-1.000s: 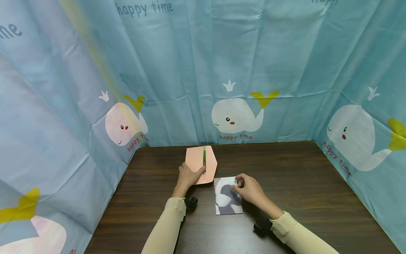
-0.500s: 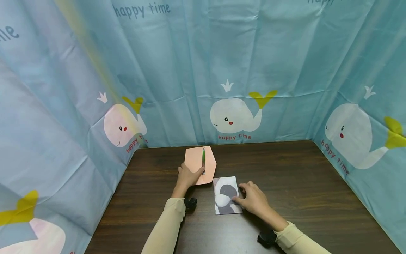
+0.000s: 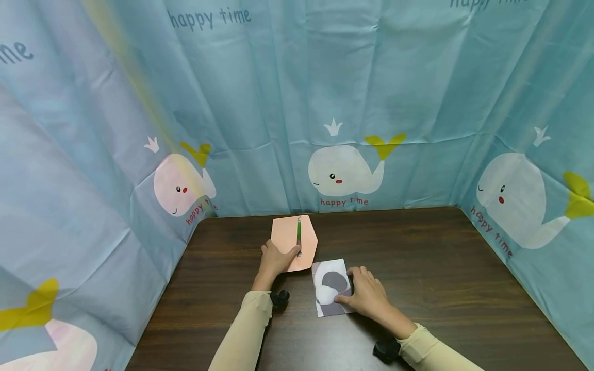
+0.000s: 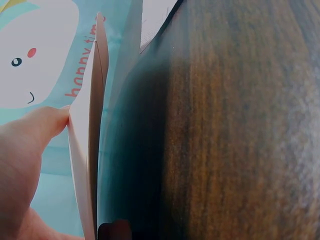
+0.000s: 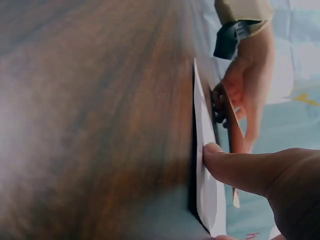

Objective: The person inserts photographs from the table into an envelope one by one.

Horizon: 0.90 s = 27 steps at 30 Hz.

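A pale pink envelope [image 3: 284, 232] with a pointed right side and a narrow green strip is held by my left hand [image 3: 275, 260]. The thumb lies on its upper face, near the strip, and the fingers are mostly hidden beneath. Edge-on in the left wrist view, the envelope [image 4: 94, 125] stands clear of the wood. Just below and right of it is a grey-and-white patterned card [image 3: 330, 283]. My right hand [image 3: 368, 293] grips the card's right side, thumb on its face and fingers at the edge. The right wrist view shows the thumb pressing the white card [image 5: 204, 125].
Both hands work over a dark wooden table [image 3: 417, 257]. Blue curtains [image 3: 260, 103] printed with whales enclose its back and sides. A black wrist device [image 3: 279, 299] sits on the left wrist, and another black device [image 3: 386, 350] on the right.
My right hand has moved down from the card's upper right corner to its right side, and the thumb now rests lower on it. The card has turned slightly. My left hand keeps its hold.
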Motion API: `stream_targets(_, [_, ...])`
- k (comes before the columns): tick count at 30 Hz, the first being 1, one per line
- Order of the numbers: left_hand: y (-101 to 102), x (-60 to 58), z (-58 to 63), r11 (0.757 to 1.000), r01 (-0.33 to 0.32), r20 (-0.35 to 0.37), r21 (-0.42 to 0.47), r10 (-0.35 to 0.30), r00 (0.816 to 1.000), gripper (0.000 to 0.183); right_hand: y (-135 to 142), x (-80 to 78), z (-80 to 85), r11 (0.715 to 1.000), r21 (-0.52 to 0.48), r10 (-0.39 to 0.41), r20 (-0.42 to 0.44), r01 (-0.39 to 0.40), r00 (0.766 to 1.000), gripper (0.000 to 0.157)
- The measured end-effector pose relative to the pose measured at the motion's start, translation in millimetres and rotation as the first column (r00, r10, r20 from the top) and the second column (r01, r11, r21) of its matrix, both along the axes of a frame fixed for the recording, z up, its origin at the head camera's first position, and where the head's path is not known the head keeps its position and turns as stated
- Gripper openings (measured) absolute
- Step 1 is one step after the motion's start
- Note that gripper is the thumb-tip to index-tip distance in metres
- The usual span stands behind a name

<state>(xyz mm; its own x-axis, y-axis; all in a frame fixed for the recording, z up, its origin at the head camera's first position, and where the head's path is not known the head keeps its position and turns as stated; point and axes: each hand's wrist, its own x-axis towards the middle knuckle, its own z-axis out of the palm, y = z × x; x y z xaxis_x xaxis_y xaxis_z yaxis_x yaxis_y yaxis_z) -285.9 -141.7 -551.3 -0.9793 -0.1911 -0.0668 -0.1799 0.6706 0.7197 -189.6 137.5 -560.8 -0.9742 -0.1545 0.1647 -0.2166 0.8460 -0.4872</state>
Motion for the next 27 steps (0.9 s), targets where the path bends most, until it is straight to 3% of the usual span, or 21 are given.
stream_targets(13, [1,0.9,-2.3,1.000,0.003,0.006,0.005,-0.003,1.000,0.114,0,1.9,2.2,1.000,0.010,-0.010,0.060,0.010,0.998,0.068])
stream_targets(21, [0,0.7,-1.5,1.000,0.002,0.001,0.003,-0.002,1.000,0.113,-6,7.7,2.4,0.999,0.049,0.002,0.027,-0.004,1.000,0.072])
stream_targets(27, [1,-0.2,-0.8,1.000,0.002,-0.004,-0.003,-0.002,1.000,0.113,-4,11.5,5.5,0.999,0.049,0.007,0.037,-0.009,0.999,0.066])
